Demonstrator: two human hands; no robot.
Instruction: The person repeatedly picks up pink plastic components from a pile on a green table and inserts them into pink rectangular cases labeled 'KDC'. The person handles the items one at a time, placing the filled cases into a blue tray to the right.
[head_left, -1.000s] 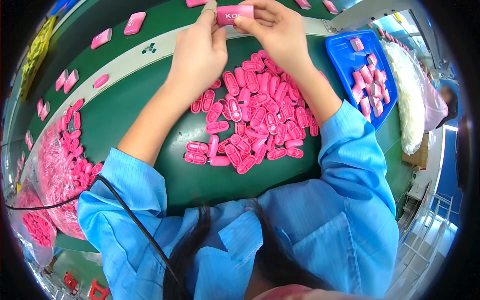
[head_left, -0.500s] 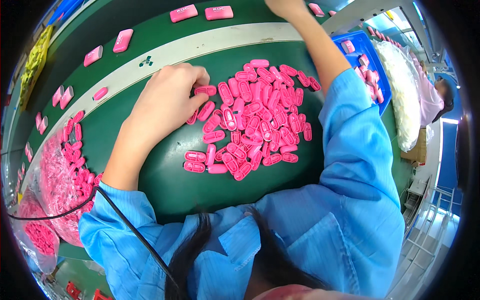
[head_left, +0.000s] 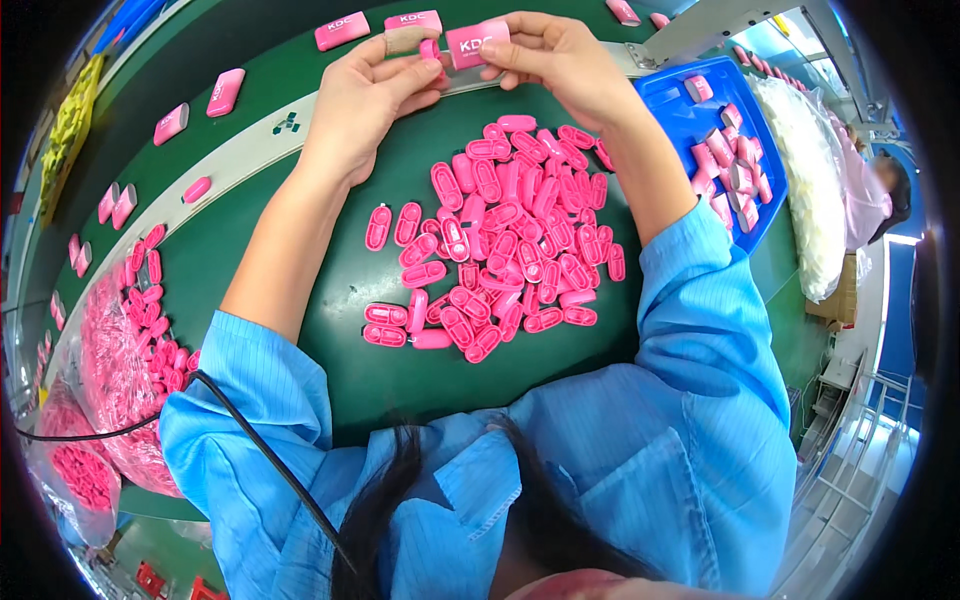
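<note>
A green surface (head_left: 370, 385) spreads under the left grip (head_left: 352, 112) and right grip (head_left: 565, 68), with a blue tray (head_left: 657, 98) of pink cases (head_left: 719, 147) to their right, pink oval pieces (head_left: 520, 235) heaped below them, a pink rectangular shell (head_left: 468, 46) grasped in the right, and, just left of it, a small pink cap (head_left: 430, 50) pinched in the left.

Your left head cam, a wide fisheye, points down from above your blue shirt (head_left: 600, 450), super near it, and takes in the green table (head_left: 350, 370) out to your hands (head_left: 357, 108) farther off.
</note>
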